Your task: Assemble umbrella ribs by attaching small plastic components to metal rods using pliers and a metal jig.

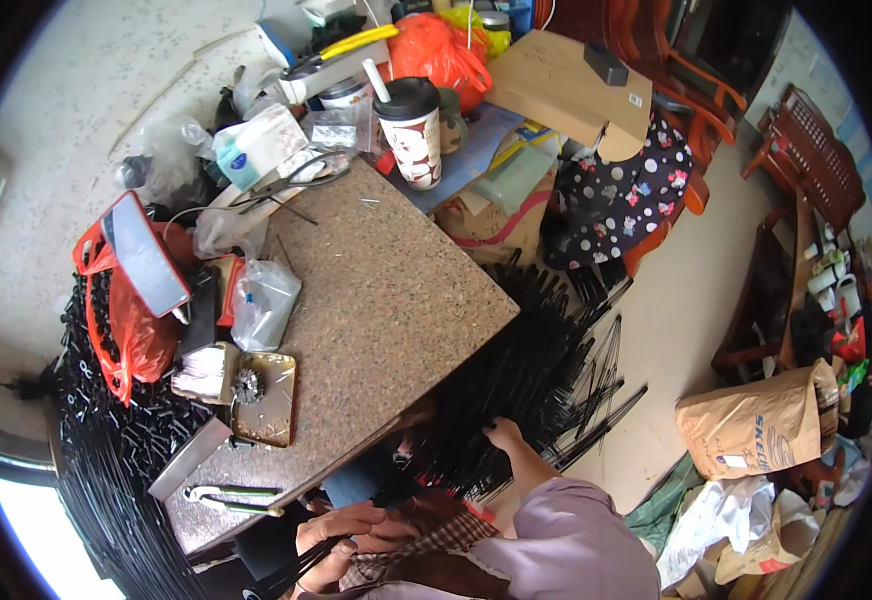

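Observation:
Close to my body, below the table's front edge, my left hand [331,545] is closed around a few thin black rods [301,572] that slant down to the lower left. My right arm, in a pale lavender sleeve [576,530], stretches forward to the right of the table. At its end my right hand [503,433] is closed at the near side of a large heap of long black rods [526,350]; its fingertips seem to pinch dark rods there, small in view. On the table's near corner lie pliers with green handles [236,497], beside a flat metal plate [188,458].
The speckled stone table [386,270] holds a shallow tin [281,415], a box of white sticks [203,373], a red-framed panel [146,252] and a lidded cup [411,140]. More black pieces [131,440] pile up left. A paper bag [751,425] stands on the right.

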Demonstrator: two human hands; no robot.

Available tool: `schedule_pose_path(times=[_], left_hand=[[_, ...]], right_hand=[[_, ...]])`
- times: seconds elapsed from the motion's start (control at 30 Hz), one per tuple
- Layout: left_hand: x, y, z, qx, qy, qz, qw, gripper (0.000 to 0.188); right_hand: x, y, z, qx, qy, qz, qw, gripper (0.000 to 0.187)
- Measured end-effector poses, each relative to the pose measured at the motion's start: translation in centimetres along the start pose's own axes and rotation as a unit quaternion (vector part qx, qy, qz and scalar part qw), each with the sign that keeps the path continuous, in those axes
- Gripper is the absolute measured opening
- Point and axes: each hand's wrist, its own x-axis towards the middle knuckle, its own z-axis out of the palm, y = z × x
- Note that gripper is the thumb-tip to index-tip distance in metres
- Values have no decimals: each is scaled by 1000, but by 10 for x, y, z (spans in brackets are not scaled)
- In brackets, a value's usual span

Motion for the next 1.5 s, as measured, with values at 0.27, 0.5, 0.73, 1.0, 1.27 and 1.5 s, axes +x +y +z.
schedule_pose_path(times=[0.27, 0.5, 0.73, 1.0, 1.27, 1.5], left_hand=[[-39, 39, -16, -203, 138, 41, 969, 31], [-59, 81, -35, -263, 70, 125, 954, 81], [-144, 52, -85, -81, 125, -57, 987, 39], [-192, 73, -117, 167, 135, 54, 975, 20], [-185, 28, -117, 561, -30, 156, 813, 13], [-217, 96, -200, 537, 36, 151, 829, 29]], right_hand=[[-210, -149, -81, 117, 128, -512, 841, 80], [-277, -166, -59, 117, 179, -505, 836, 59], [-266, -261, -171, 21, 472, -400, 785, 49], [-248, -321, -188, -313, 535, -162, 768, 37], [-412, -401, 10, -112, 2, -680, 724, 16], [-424, -427, 40, 23, -106, -713, 693, 6]])
